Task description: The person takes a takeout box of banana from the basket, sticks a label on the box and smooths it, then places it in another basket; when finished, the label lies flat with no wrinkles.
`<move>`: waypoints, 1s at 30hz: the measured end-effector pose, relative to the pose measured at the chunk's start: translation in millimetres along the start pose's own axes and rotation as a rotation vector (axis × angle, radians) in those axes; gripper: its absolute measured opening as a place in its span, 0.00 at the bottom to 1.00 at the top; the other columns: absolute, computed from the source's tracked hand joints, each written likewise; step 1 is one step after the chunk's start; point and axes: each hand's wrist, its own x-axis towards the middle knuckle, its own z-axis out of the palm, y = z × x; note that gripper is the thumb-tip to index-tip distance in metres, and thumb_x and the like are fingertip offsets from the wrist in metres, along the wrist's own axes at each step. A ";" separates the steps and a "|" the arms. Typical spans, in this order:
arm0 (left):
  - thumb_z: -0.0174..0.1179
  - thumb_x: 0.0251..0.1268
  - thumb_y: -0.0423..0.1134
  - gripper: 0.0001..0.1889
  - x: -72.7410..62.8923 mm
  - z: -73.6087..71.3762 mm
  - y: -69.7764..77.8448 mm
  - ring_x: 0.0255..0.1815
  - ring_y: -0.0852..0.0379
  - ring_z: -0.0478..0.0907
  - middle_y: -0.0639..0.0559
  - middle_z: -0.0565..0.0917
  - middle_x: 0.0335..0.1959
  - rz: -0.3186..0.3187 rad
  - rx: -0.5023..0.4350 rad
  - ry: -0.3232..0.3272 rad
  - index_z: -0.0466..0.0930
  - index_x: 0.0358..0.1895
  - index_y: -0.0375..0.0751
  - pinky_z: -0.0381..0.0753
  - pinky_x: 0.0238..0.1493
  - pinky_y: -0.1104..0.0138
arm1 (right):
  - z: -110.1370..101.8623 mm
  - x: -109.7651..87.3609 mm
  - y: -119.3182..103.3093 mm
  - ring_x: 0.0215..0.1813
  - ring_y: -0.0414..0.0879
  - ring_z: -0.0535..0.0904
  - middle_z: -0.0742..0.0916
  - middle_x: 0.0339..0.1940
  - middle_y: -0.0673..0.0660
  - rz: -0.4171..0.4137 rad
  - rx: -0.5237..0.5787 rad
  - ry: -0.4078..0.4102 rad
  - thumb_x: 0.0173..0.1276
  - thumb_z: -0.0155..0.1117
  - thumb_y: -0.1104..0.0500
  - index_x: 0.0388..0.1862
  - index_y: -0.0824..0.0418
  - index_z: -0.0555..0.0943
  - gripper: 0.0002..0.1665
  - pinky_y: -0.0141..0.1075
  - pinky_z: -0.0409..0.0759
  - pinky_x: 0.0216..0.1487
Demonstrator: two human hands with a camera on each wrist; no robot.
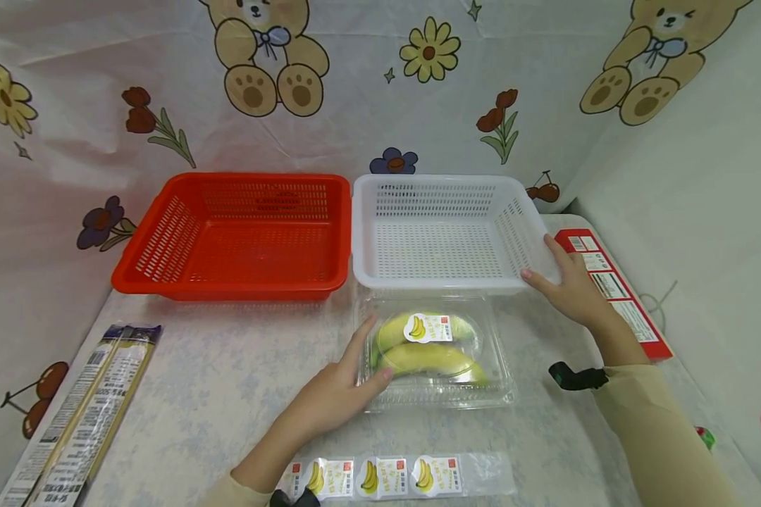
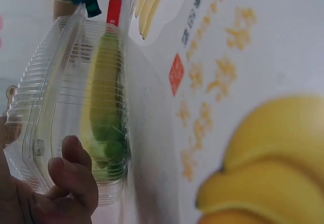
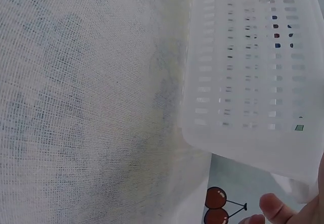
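Observation:
A clear lidded plastic box (image 1: 497, 384) holds two yellow-green bananas (image 1: 434, 358) and bears a banana sticker (image 1: 428, 328) on its lid. My left hand (image 1: 332, 394) grips the box's left edge, thumb over the lid; in the left wrist view its other fingers (image 2: 76, 178) curl by the box's side. My right hand (image 1: 573, 289) holds the right front corner of a white slotted basket (image 1: 437, 283), thumb at the front rim. Fingertips (image 3: 273, 208) show beyond the basket wall in the right wrist view. The inside of the basket shows bare slots.
A red slotted basket (image 1: 228, 287) stands left of the white one. A strip of banana stickers (image 1: 380, 477) lies at the front. Long printed packets (image 1: 89, 415) lie at the left, and a red-and-white box (image 1: 615, 296) lies at the right, beside my right arm.

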 end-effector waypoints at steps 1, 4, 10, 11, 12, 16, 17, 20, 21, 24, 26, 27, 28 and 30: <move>0.51 0.64 0.73 0.43 -0.8 -0.1 -1.2 0.20 0.54 0.72 0.46 0.79 0.22 0.006 -0.021 -0.007 0.29 0.72 0.91 0.71 0.19 0.58 | 0.0 0.5 0.8 0.63 0.72 0.63 0.57 0.73 0.74 -0.008 0.016 -0.010 0.67 0.62 0.37 0.82 0.42 0.33 0.59 0.74 0.70 0.54; 0.52 0.63 0.72 0.42 -4.0 -0.7 -5.0 0.17 0.57 0.68 0.49 0.73 0.17 0.018 -0.072 -0.017 0.32 0.72 0.91 0.71 0.17 0.60 | -0.8 2.1 2.9 0.71 0.73 0.60 0.55 0.79 0.70 -0.021 0.055 -0.035 0.68 0.62 0.38 0.82 0.41 0.32 0.59 0.76 0.65 0.57; 0.54 0.65 0.68 0.37 -13.9 -0.1 -13.0 0.19 0.60 0.63 0.55 0.66 0.15 0.005 -0.143 0.033 0.42 0.72 0.92 0.69 0.20 0.65 | -1.5 3.8 5.9 0.76 0.76 0.53 0.48 0.83 0.63 0.011 0.101 -0.082 0.67 0.62 0.35 0.80 0.34 0.30 0.60 0.79 0.60 0.57; 0.55 0.65 0.68 0.36 -16.3 -0.2 -14.1 0.19 0.61 0.63 0.55 0.65 0.15 0.000 -0.146 0.049 0.44 0.72 0.92 0.69 0.20 0.65 | -1.4 4.1 6.3 0.76 0.76 0.52 0.47 0.83 0.62 0.021 0.105 -0.087 0.67 0.61 0.35 0.80 0.33 0.29 0.60 0.79 0.59 0.57; 0.55 0.66 0.67 0.36 -19.2 -0.3 -14.9 0.19 0.61 0.63 0.55 0.65 0.15 0.001 -0.151 0.062 0.44 0.72 0.92 0.69 0.20 0.66 | -1.1 4.4 7.0 0.77 0.76 0.51 0.47 0.84 0.62 0.029 0.106 -0.091 0.66 0.61 0.34 0.79 0.32 0.29 0.60 0.79 0.59 0.57; 0.57 0.68 0.63 0.36 -32.6 -3.1 -17.5 0.17 0.64 0.61 0.55 0.66 0.15 0.017 -0.161 0.107 0.47 0.73 0.89 0.67 0.19 0.69 | -0.1 5.4 8.4 0.76 0.76 0.51 0.46 0.84 0.62 0.046 0.108 -0.098 0.66 0.61 0.33 0.78 0.30 0.28 0.60 0.79 0.59 0.57; 0.57 0.68 0.62 0.36 -36.3 -4.6 -17.4 0.17 0.65 0.60 0.56 0.65 0.15 0.020 -0.163 0.113 0.47 0.73 0.88 0.66 0.18 0.70 | 0.0 5.5 8.5 0.76 0.76 0.51 0.45 0.84 0.62 0.048 0.108 -0.099 0.66 0.61 0.33 0.78 0.29 0.27 0.60 0.79 0.59 0.57; 0.57 0.69 0.60 0.35 -46.7 -10.0 -15.9 0.16 0.67 0.57 0.57 0.64 0.15 0.030 -0.162 0.131 0.49 0.73 0.86 0.63 0.18 0.71 | 0.1 5.4 8.3 0.76 0.76 0.51 0.45 0.83 0.63 0.045 0.117 -0.100 0.66 0.61 0.34 0.78 0.29 0.27 0.60 0.79 0.59 0.57; 0.58 0.69 0.59 0.35 -50.2 -12.1 -14.3 0.16 0.67 0.57 0.57 0.63 0.15 0.031 -0.171 0.132 0.49 0.73 0.86 0.63 0.18 0.71 | 0.0 5.3 8.1 0.76 0.76 0.50 0.44 0.84 0.62 0.043 0.124 -0.100 0.66 0.61 0.34 0.78 0.29 0.27 0.60 0.79 0.58 0.58; 0.58 0.70 0.56 0.35 -60.4 -19.1 -7.3 0.16 0.67 0.56 0.56 0.62 0.15 0.029 -0.208 0.132 0.51 0.74 0.85 0.63 0.18 0.70 | -0.1 4.1 7.8 0.77 0.76 0.49 0.43 0.84 0.61 0.032 0.144 -0.095 0.66 0.61 0.34 0.78 0.29 0.28 0.60 0.79 0.57 0.59; 0.59 0.71 0.54 0.35 -66.1 -24.0 -1.3 0.16 0.66 0.57 0.54 0.62 0.16 0.039 -0.240 0.129 0.51 0.74 0.83 0.63 0.17 0.70 | 0.1 3.4 7.7 0.77 0.75 0.49 0.43 0.84 0.61 0.024 0.160 -0.088 0.66 0.62 0.35 0.78 0.30 0.28 0.60 0.79 0.57 0.59; 0.59 0.71 0.53 0.35 -68.4 -26.5 1.7 0.16 0.66 0.58 0.54 0.63 0.16 0.044 -0.255 0.129 0.52 0.74 0.83 0.64 0.18 0.70 | 0.4 2.9 7.7 0.77 0.76 0.49 0.43 0.84 0.61 0.021 0.165 -0.084 0.66 0.62 0.35 0.79 0.30 0.28 0.60 0.79 0.57 0.59; 0.59 0.71 0.52 0.35 -70.1 -29.0 4.6 0.17 0.66 0.58 0.53 0.64 0.16 0.048 -0.265 0.131 0.52 0.74 0.82 0.64 0.18 0.70 | 0.8 2.8 7.9 0.76 0.76 0.50 0.44 0.84 0.61 0.018 0.170 -0.079 0.66 0.62 0.35 0.79 0.30 0.29 0.60 0.79 0.57 0.59; 0.59 0.71 0.51 0.35 -71.8 -34.1 9.8 0.17 0.65 0.60 0.53 0.65 0.16 0.073 -0.276 0.136 0.52 0.75 0.81 0.66 0.18 0.69 | 1.5 2.8 8.4 0.76 0.76 0.51 0.44 0.84 0.61 0.019 0.183 -0.077 0.66 0.62 0.35 0.79 0.30 0.29 0.60 0.79 0.57 0.59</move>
